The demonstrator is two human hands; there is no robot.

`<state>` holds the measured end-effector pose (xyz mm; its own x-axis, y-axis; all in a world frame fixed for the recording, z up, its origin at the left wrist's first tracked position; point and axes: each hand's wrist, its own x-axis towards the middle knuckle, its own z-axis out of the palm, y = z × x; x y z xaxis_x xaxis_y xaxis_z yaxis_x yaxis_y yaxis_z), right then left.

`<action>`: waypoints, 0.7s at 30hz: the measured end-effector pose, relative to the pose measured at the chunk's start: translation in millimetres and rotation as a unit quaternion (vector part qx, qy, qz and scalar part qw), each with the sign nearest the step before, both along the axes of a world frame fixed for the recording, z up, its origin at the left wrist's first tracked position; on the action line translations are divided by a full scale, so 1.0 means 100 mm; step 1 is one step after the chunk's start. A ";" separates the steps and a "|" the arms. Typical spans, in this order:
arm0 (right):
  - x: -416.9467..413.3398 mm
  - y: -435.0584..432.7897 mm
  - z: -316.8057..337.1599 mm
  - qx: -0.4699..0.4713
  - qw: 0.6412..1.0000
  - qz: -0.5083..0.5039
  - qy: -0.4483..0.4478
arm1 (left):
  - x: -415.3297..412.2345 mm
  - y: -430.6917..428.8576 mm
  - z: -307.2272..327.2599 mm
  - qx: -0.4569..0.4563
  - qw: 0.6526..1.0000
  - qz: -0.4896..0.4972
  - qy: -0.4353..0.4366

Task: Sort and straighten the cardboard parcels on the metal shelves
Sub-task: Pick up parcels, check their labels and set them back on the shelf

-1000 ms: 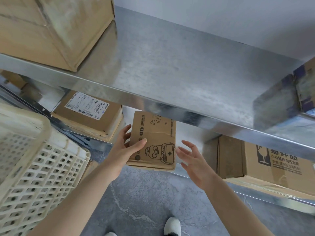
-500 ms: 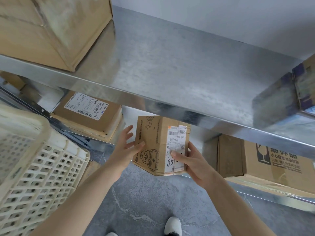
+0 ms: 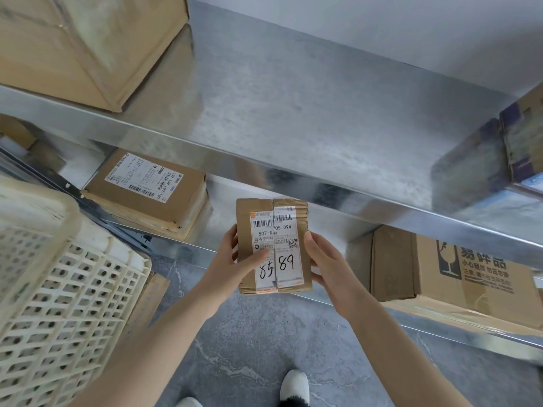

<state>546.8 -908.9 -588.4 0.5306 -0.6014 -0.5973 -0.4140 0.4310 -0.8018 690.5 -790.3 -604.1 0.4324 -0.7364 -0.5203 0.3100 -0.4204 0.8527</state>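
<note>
I hold a small cardboard parcel (image 3: 273,230) in front of the lower metal shelf (image 3: 194,243), its white shipping label facing me with "8589" handwritten on it. My left hand (image 3: 232,265) grips its left side, thumb on the label. My right hand (image 3: 326,264) grips its right side. A flat labelled parcel (image 3: 147,192) lies on the lower shelf at the left. A larger printed box (image 3: 458,277) stands on that shelf at the right. The upper metal shelf (image 3: 293,118) carries a big box (image 3: 79,42) at the left and a purple-taped box (image 3: 526,133) at the right edge.
A cream perforated plastic crate (image 3: 58,289) stands close at my left, beside the shelf. Grey stone floor (image 3: 249,348) lies below, with my white shoe (image 3: 293,386) on it. A pale wall rises behind the upper shelf.
The small parcel has been turned from its cartoon-printed face to its label face. My right hand went from open beside it to gripping its right side.
</note>
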 end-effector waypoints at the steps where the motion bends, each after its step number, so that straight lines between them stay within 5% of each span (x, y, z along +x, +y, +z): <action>1: -0.01 0.00 -0.02 -0.002 1.000 0.000 -0.001 | 0.01 -0.01 -0.01 0.003 1.000 -0.004 -0.001; 10: 0.03 -0.05 -0.10 -0.019 0.997 -0.067 0.031 | 0.03 -0.12 -0.04 0.049 0.998 0.016 0.034; 21: 0.36 -0.24 -0.31 -0.001 0.999 -0.019 0.029 | 0.26 -0.51 -0.15 0.089 0.996 -0.003 -0.003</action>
<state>582.4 -932.6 -619.3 0.4719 -0.6213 -0.6255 -0.4438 0.4456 -0.7775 716.5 -841.3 -618.7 0.4322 -0.6346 -0.6407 0.3026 -0.5673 0.7659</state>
